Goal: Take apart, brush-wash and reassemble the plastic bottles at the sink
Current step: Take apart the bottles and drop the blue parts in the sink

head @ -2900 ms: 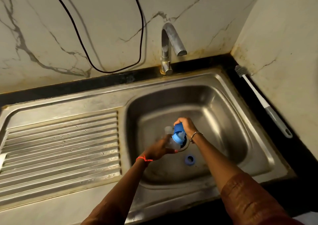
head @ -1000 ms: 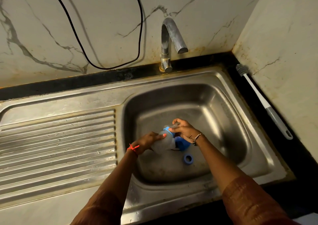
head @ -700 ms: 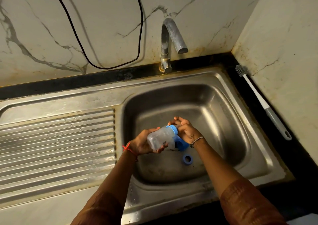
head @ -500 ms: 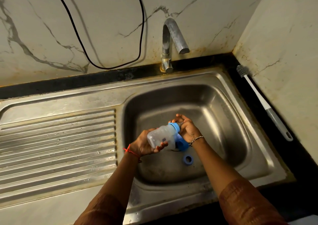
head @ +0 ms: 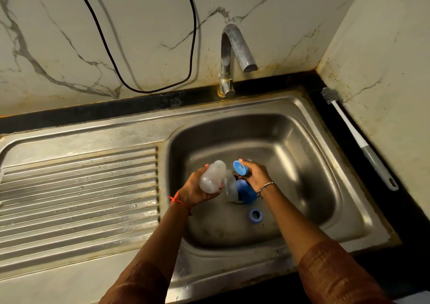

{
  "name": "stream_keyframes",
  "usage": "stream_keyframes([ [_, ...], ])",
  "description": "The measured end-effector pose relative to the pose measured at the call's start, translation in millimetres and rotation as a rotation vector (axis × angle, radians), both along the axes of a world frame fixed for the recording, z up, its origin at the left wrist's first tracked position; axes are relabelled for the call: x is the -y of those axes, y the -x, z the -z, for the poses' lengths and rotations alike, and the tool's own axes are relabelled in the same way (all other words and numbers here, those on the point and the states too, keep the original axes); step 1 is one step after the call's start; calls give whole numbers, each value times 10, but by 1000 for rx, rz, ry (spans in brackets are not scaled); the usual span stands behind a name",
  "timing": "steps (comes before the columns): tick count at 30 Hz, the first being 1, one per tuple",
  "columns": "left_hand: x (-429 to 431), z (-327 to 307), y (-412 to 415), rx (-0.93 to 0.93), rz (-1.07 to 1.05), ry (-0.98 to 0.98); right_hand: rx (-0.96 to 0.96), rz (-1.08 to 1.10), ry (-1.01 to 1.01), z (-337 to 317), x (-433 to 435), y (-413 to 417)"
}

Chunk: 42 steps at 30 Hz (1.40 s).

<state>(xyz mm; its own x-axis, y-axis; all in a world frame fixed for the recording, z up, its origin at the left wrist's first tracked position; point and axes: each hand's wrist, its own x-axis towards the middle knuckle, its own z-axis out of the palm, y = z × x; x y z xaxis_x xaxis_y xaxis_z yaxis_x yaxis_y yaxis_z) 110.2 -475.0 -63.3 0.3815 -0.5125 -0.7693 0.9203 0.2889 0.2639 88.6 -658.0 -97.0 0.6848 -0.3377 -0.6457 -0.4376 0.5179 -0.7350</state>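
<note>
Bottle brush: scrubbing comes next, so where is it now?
In the head view, the bottle brush lies on the black counter strip right of the sink, against the right wall, bristles toward the back corner.

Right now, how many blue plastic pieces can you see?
3: cap in the right hand, larger piece beneath it in the sink, ring nearer. Others may be hidden.

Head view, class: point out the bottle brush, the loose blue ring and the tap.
bottle brush (head: pixel 349 126): head view, on its white shaft.
blue ring (head: pixel 255 221): head view, on the near side of its band.
tap (head: pixel 226 59): head view, on its upright pipe.
</note>
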Motion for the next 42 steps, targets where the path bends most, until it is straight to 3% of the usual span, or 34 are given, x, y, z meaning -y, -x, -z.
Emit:
stream_keyframes([
  [6, -74, 227, 111, 84, 43, -388, -35, -43, 97, -8, 31, 61],
  [10, -58, 198, 125, 146, 81, -464, -37, -97, 129, -6, 29, 58],
  [16, 109, 190, -2, 487, -6, -647, 77, -229, 180, -106, -72, 39],
  [21, 272, -46, -13, 556, 116, -370, 149, -356, 394, -242, -164, -13],
  [24, 294, -37, -44, 523, 54, -294, 166, -397, 414, -300, -173, -31],
  [42, 326, -96, 8, 596, -29, -180, 201, -373, 667, -418, -235, -50],
])
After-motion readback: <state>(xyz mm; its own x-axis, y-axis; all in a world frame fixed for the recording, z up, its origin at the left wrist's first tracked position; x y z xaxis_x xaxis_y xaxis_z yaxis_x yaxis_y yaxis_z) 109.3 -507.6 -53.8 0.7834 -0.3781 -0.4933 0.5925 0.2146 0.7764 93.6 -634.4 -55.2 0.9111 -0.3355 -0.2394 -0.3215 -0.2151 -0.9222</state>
